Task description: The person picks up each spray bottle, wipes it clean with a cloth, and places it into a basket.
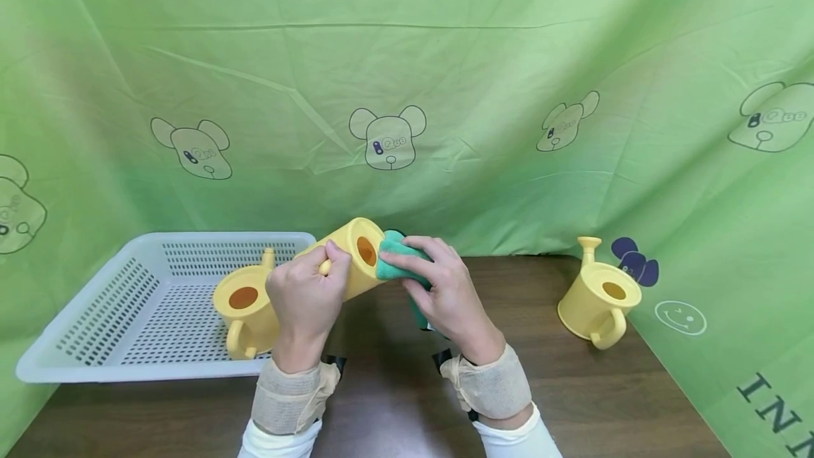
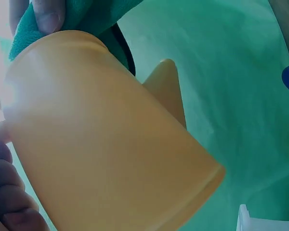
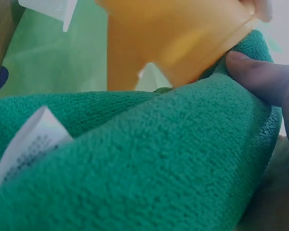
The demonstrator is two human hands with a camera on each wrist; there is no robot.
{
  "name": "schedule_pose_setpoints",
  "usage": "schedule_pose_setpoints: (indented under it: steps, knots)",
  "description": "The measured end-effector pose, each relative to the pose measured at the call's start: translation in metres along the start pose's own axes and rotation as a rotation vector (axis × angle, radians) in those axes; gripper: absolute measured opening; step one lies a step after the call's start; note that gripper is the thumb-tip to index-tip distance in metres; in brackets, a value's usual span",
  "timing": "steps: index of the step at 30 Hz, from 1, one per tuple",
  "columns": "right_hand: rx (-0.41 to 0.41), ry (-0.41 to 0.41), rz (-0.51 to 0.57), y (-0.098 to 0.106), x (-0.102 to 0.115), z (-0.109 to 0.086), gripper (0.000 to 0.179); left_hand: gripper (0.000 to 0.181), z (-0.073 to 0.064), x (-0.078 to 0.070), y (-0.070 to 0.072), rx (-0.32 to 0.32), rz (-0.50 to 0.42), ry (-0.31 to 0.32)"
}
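White sleeves (image 1: 280, 443), beige wrist wraps (image 1: 494, 386) — black tabs (image 1: 441, 360)

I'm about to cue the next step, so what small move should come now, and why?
Perhaps slide the green cloth along the top of the tilted yellow watering can: the right grip holds it against the edge there, covering only part, while the left grip holds the can.

Draped booth; printed green cloth (image 1: 394, 62)

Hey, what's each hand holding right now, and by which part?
The left hand grips a yellow watering can by its handle; the right hand holds a green cloth by a folded part, against the can.
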State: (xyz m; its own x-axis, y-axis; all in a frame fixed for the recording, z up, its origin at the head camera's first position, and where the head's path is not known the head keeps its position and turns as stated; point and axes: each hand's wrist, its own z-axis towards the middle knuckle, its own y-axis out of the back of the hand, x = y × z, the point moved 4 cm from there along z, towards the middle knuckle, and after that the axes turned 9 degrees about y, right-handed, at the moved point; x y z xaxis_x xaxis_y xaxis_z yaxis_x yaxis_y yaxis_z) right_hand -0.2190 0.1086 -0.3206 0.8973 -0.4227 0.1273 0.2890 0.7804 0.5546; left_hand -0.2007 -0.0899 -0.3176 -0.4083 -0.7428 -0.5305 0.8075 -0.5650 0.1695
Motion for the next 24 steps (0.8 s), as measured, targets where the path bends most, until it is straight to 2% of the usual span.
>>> schedule_pose_setpoints:
  steps: [5, 15, 20, 24]
  knots:
    - [-0.005, 0.034, 0.017, 0.001, 0.003, 0.002, 0.036, 0.044, -0.002, -0.003, -0.005, 0.048, 0.012, -0.044]
    - [-0.024, 0.053, 0.027, 0.003, 0.003, 0.002, 0.039, 0.043, -0.007, -0.010, -0.011, 0.130, 0.000, -0.191]
    - [-0.026, 0.041, 0.015, 0.005, 0.000, 0.001, 0.039, 0.042, -0.007, -0.011, -0.011, 0.126, -0.012, -0.253]
    - [-0.031, 0.023, 0.008, 0.007, -0.002, 0.000, 0.038, 0.042, -0.005, -0.007, -0.010, 0.116, -0.079, -0.285]
